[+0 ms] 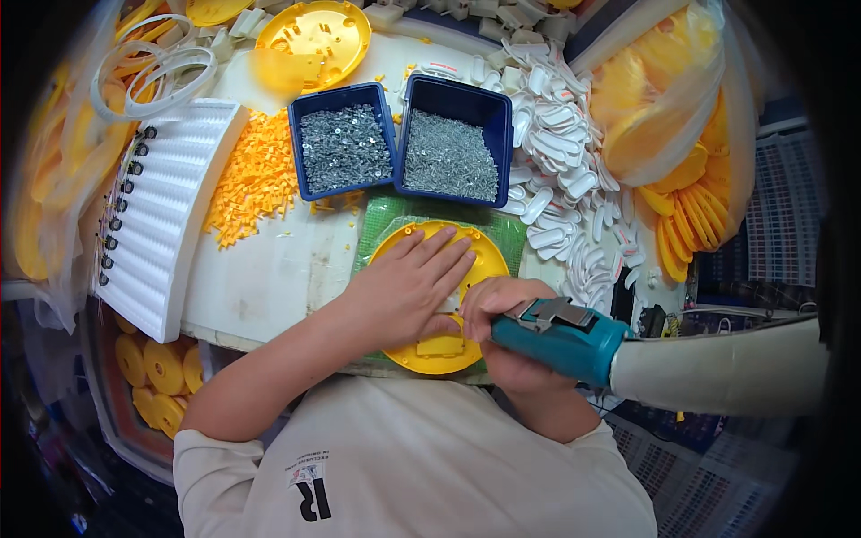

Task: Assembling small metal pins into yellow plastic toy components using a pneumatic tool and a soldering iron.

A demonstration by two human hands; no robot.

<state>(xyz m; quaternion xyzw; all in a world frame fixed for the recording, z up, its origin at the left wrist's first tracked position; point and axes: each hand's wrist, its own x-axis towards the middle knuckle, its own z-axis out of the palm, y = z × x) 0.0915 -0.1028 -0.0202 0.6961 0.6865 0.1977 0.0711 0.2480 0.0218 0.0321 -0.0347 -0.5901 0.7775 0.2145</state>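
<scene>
A round yellow plastic housing point(489, 255) lies on a green mat point(372, 224) in front of me. My left hand point(404, 291) rests flat across it, fingers stretched out toward its far side and the thumb near its middle. My right hand point(516, 314) is wrapped round the front of a teal power screwdriver point(569, 345), held slanting over the right part of the housing. Its tip is hidden by my fingers, so I cannot tell whether it touches a screw. A thick off-white sleeve point(717, 368) runs from the tool's back end to the right.
Two blue bins hold washer-like metal pieces point(345, 139) and screws point(448, 157). Small orange parts point(251, 179) and a white ribbed foam tray point(166, 211) lie left; white oval parts point(560, 152) are heaped right. Another yellow housing point(314, 40) lies behind; bagged yellow parts point(664, 99) stand right.
</scene>
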